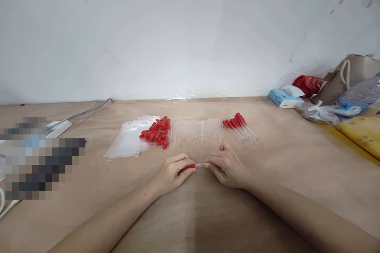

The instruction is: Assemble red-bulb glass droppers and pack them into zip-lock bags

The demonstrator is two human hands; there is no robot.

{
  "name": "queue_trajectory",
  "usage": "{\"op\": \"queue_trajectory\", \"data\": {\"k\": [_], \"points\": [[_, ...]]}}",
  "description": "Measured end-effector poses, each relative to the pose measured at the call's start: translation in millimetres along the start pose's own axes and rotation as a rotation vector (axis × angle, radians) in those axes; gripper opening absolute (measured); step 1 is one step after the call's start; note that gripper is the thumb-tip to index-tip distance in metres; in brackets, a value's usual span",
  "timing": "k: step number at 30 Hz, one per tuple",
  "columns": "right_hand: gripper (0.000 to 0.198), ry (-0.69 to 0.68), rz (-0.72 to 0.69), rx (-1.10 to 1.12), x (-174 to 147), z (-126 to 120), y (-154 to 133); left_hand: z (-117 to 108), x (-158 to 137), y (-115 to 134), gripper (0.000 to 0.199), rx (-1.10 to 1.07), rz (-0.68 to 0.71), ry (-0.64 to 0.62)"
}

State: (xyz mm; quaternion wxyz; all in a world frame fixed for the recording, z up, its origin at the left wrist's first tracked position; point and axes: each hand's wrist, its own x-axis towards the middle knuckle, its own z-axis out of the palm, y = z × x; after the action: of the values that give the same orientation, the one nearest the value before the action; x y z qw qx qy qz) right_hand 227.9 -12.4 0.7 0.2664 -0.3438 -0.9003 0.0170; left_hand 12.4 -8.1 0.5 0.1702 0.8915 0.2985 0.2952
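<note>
Between my hands is a dropper, its red rubber bulb [189,167] joined to a clear glass tube [200,165]. My left hand [175,170] pinches the bulb between thumb and fingers. My right hand [226,166] is closed on the tube, whose far end is hidden in the fingers. Behind them lies a row of clear glass tubes [192,129]. Loose red bulbs [154,133] are heaped left of this row, partly on clear plastic zip bags [124,142]. To its right, several droppers with red bulbs [241,129] lie side by side, tubes slanting toward me.
A white wall stands behind the wooden table [89,205]. At the right are a blue tissue box [285,98], a knotted clear plastic bag [318,112] and a yellow package [360,134]. A power strip [61,128] with a grey cable [89,111] and blurred-out items lie left.
</note>
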Motion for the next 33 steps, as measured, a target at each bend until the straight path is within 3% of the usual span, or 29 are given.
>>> {"op": "queue_trajectory", "data": {"k": [7, 11, 13, 16, 18, 21, 25, 29, 33], "points": [[0.028, -0.099, 0.078, -0.02, 7.0, -0.2, -9.5, -3.4, 2.7, -9.1, 0.02, 0.089, 0.08, 0.0], [0.023, -0.145, 0.163, 0.026, 13.9, -14.9, -5.2, -7.8, 5.6, -18.1, 0.03, 0.135, -0.047, 0.12], [0.022, -0.158, 0.283, 0.111, 15.6, -27.4, 8.5, -9.6, 6.2, -20.8, 0.037, 0.137, -0.149, 0.13], [0.021, -0.017, 0.595, 0.124, 14.5, -46.4, 41.5, -10.6, 7.2, -22.1, 0.024, 0.136, -0.169, 0.069], [0.024, 0.103, 0.838, 0.037, 11.5, -54.6, 64.9, -10.4, 8.2, -21.8, 0.017, 0.146, -0.14, 0.037], [0.024, 0.132, 0.999, -0.13, 6.2, -57.2, 90.6, -9.9, 9.2, -20.6, 0.017, 0.151, -0.13, 0.037], [0.023, 0.061, 1.067, -0.305, 1.8, -52.2, 102.0, -10.1, 9.2, -20.2, 0.017, 0.143, -0.131, 0.032], [0.032, -0.008, 1.099, -0.322, 0.4, -50.9, 101.0, -9.7, 8.5, -21.6, 0.017, 0.146, -0.133, 0.033], [0.035, 0.039, 1.072, -0.399, 3.8, -48.6, 95.9, -8.8, 8.1, -23.5, 0.017, 0.15, -0.123, 0.029]]}}
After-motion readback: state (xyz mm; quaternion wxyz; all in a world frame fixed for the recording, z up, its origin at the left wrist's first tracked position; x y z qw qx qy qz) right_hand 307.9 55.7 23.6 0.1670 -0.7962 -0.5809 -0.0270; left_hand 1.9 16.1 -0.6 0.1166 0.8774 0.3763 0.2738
